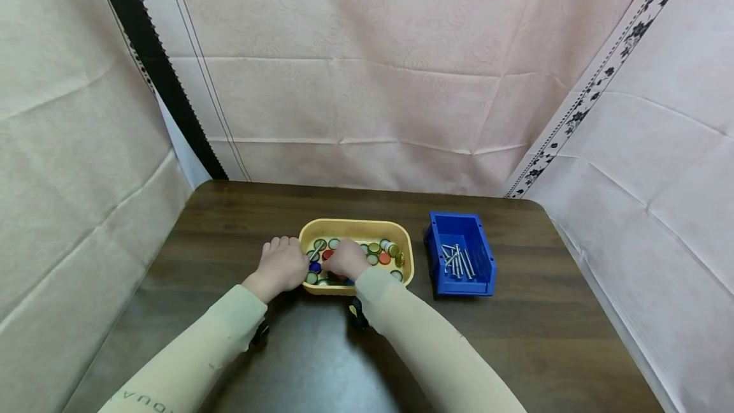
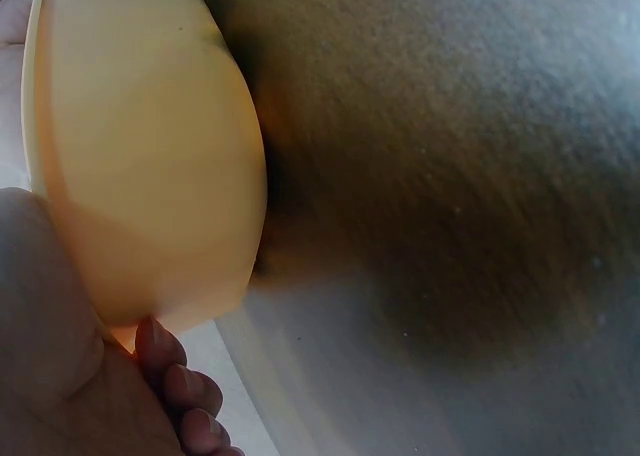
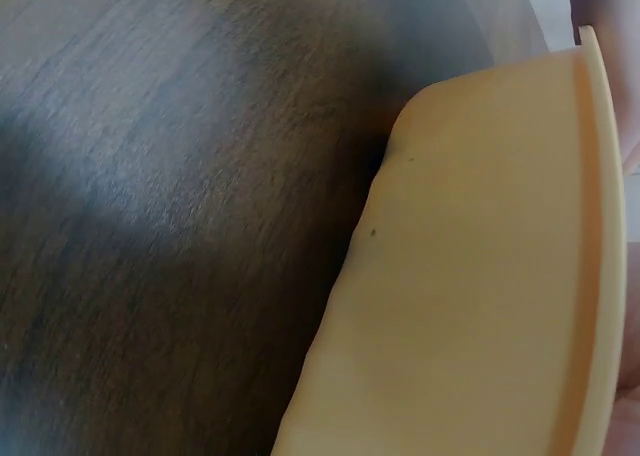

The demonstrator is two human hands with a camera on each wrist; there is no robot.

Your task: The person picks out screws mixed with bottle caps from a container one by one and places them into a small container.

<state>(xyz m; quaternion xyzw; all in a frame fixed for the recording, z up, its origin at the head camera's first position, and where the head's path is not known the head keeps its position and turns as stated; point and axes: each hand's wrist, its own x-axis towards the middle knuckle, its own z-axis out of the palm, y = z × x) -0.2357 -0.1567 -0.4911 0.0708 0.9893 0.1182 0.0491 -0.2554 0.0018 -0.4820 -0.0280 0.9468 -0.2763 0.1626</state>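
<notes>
A yellow plastic tub (image 1: 404, 234) holds many bottle caps in red, green, gold, blue and white. At its left end my left hand (image 1: 282, 263) grips the rim. In the left wrist view, the curled fingers (image 2: 185, 386) lie against the outside of the tub (image 2: 150, 156). My right hand (image 1: 346, 260) reaches over the near rim, down among the caps; its fingertips are hidden, so whether they pinch anything does not show. A thin silvery piece (image 1: 315, 252) is visible just right of the left hand. The right wrist view shows mostly the tub's outer wall (image 3: 480, 256).
To the right of the tub stands a blue open-front bin (image 1: 484, 260) with several silver screws (image 1: 457, 261) in it. Both rest on a dark wooden table (image 1: 545, 311). Pale cloth (image 1: 367, 94) hangs behind the table and along both sides.
</notes>
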